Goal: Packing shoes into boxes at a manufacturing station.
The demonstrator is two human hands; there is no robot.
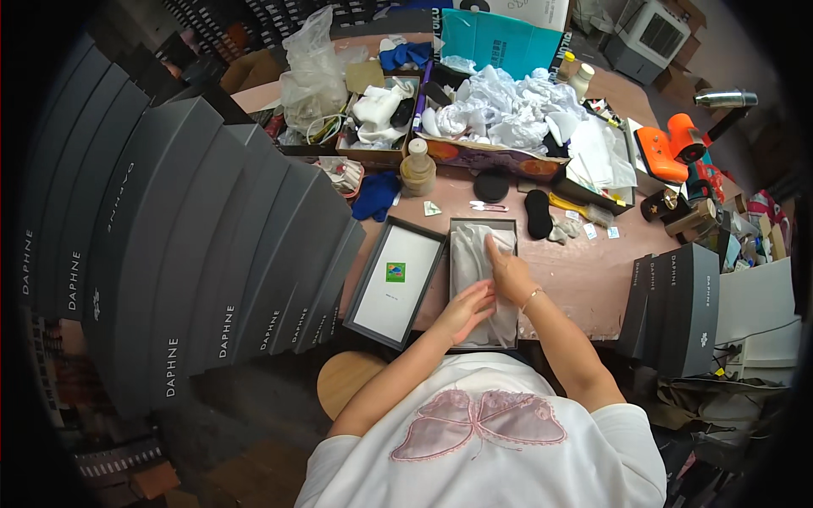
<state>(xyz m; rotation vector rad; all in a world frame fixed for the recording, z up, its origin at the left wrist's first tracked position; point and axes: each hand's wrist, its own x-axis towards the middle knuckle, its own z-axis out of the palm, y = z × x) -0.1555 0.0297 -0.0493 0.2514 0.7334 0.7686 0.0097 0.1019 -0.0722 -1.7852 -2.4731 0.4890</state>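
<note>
A pink butterfly (474, 419) decorates the white T-shirt (487, 476), worn with a bracelet (531, 298).

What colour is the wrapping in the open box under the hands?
The wrapping is pale greyish white, with no pattern visible, as the head view shows.

Soft, diffuse light spreads over the tabletop (584, 292), leaving the white shirt (525, 377) bright and the crumpled paper (500, 97) almost washed out. The floor (246, 444) at lower left sinks into deep shadow. A highlight glints on the metal cylinder (724, 99). Fisheye distortion bows the stacked grey boxes (174, 245), black vignetting rings the view, and small details toward the rim turn soft.
</note>
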